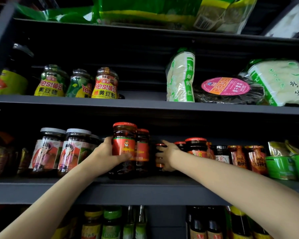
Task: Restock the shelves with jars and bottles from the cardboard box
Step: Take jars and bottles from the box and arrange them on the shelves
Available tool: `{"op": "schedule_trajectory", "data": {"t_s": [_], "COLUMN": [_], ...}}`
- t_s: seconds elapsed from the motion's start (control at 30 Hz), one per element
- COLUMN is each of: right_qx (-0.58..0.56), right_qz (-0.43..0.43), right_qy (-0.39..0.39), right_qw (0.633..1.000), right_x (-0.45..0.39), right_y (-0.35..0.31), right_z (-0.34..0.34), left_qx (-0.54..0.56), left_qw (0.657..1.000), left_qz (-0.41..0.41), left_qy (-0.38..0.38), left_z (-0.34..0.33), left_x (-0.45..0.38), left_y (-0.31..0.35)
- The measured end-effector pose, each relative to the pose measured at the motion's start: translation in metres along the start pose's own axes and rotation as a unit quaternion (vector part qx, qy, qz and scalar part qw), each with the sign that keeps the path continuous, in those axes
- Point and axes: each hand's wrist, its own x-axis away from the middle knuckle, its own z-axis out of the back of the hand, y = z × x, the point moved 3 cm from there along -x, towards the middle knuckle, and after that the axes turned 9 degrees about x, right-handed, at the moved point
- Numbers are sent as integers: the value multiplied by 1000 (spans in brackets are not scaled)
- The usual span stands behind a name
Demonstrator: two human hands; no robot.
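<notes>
Dark grey shelves (pixel 145 192) packed with sauces fill the head view. On the middle shelf, the left hand (pixel 109 152) is wrapped round a big red-lidded chili jar (pixel 124 144) standing near the front edge, thumb across its label. Just to the right, the right hand (pixel 167 154) curls round a smaller red-lidded jar (pixel 160 152) further back. White-lidded jars (pixel 62 150) sit left of them.

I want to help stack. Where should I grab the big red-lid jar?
Hold the big red-lid jar round its labelled middle, coming from the front left as the left hand does. It stands upright, another jar crowds its right, and the shelf above blocks the lid.
</notes>
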Motion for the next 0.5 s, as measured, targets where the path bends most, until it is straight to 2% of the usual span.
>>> {"op": "schedule_trajectory", "data": {"t_s": [0.33,0.5], "right_qx": [98,126], "right_qz": [-13,12], "right_qy": [-56,-81], "right_qw": [994,989], "right_x": [0,4], "right_y": [2,0], "right_z": [-10,-4], "left_qx": [-4,-8], "left_qw": [1000,1000], "left_qz": [10,5], "left_qy": [-4,-7], "left_z": [-1,-2], "left_x": [4,7], "left_y": [2,5]}}
